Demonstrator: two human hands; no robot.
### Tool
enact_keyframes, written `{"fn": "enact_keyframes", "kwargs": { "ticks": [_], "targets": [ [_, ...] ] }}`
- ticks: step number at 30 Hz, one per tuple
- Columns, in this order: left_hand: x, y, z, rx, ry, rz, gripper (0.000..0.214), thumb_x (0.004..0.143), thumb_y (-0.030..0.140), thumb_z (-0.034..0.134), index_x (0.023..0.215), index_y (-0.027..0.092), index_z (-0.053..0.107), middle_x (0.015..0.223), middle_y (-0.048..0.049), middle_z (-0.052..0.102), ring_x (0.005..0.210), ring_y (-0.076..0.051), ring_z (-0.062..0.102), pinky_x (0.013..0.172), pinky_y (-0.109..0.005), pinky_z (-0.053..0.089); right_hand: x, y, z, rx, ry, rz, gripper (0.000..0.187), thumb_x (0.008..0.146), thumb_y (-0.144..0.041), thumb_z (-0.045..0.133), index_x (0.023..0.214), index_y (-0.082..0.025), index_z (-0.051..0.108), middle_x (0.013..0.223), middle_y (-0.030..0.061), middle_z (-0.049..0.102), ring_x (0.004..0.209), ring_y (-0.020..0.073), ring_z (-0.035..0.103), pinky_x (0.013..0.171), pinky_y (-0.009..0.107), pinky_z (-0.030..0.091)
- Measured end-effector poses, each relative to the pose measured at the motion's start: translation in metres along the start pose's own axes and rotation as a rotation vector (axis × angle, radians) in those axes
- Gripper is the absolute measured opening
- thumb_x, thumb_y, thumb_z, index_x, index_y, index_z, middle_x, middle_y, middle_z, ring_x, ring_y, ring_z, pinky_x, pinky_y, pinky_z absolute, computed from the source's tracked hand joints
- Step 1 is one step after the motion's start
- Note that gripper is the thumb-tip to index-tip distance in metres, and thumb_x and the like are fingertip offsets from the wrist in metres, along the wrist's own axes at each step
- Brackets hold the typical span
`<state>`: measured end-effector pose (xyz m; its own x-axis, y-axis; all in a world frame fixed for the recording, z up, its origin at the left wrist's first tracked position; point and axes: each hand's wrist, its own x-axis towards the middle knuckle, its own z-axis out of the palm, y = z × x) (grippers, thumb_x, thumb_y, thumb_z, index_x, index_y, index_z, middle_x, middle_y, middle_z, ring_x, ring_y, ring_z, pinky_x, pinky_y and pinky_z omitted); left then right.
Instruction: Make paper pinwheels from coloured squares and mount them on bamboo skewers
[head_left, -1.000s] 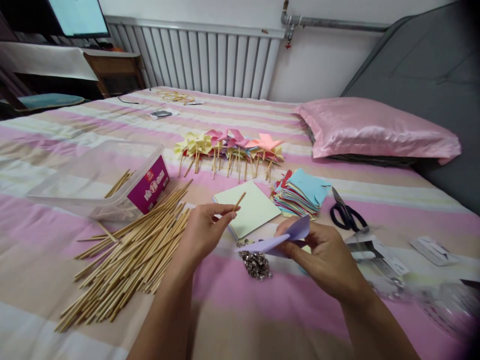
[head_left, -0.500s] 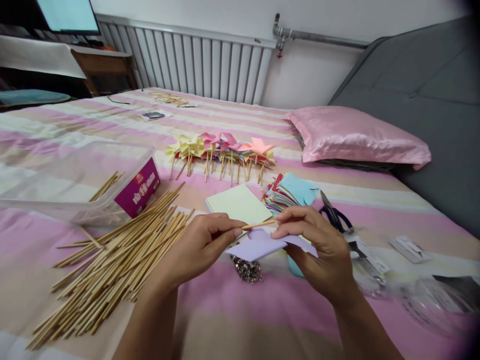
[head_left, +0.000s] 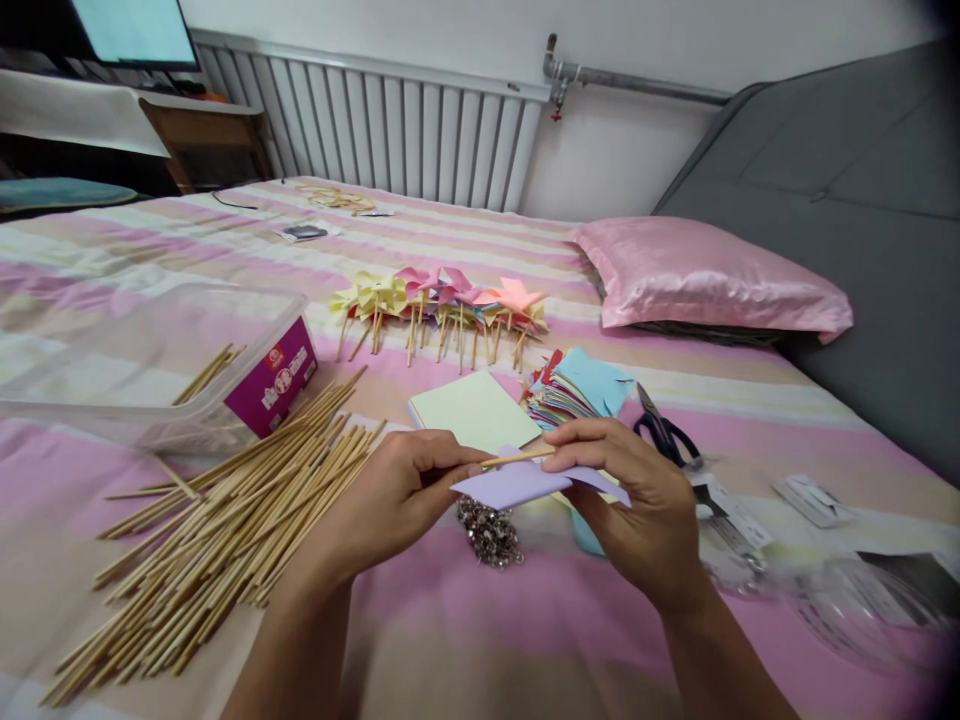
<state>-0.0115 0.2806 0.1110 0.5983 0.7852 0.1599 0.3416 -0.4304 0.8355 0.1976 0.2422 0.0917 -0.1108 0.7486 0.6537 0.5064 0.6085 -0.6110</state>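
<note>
A short wooden stick [head_left: 517,458] spans the gap between my two hands, lying across a lilac paper pinwheel [head_left: 514,486]. My left hand [head_left: 409,495] pinches the stick's left end between thumb and fingers. The fingers of my right hand [head_left: 626,500] close round the pinwheel and the stick's other end, hiding where the two meet. Just below the paper, a small heap of silvery metal pins [head_left: 491,535] lies on the bed. Behind my hands is a stack of pale green paper squares [head_left: 476,408].
Loose wooden sticks [head_left: 225,530] lie at left by a clear plastic box [head_left: 300,305]. Several paper pinwheels [head_left: 442,290] are farther back. Cut coloured papers [head_left: 581,385], scissors [head_left: 664,430] and clear packaging [head_left: 847,600] sit to the right. A pink pillow [head_left: 712,270] is beyond.
The lilac pinwheel has tilted flatter, so less of its upper side shows. My right hand has shifted slightly, and both hands still hold on.
</note>
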Motion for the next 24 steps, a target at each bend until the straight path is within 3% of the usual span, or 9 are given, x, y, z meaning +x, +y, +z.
{"fn": "enact_keyframes", "kwargs": {
  "ticks": [24],
  "targets": [
    [0.000,-0.010,0.004,0.049,0.256,0.159,0.018,0.078,0.014,0.059,0.087,0.016,0.074,0.077,-0.0064,0.071,0.070,-0.015,0.063,0.062,-0.025,0.047,-0.001,0.001,0.002,0.016,0.054,-0.027,0.016,0.075,-0.007,0.065,0.082,-0.021,0.068,0.088,0.0015,0.066,0.086,0.0138,0.063,0.078,0.026,0.047]
  ]
}}
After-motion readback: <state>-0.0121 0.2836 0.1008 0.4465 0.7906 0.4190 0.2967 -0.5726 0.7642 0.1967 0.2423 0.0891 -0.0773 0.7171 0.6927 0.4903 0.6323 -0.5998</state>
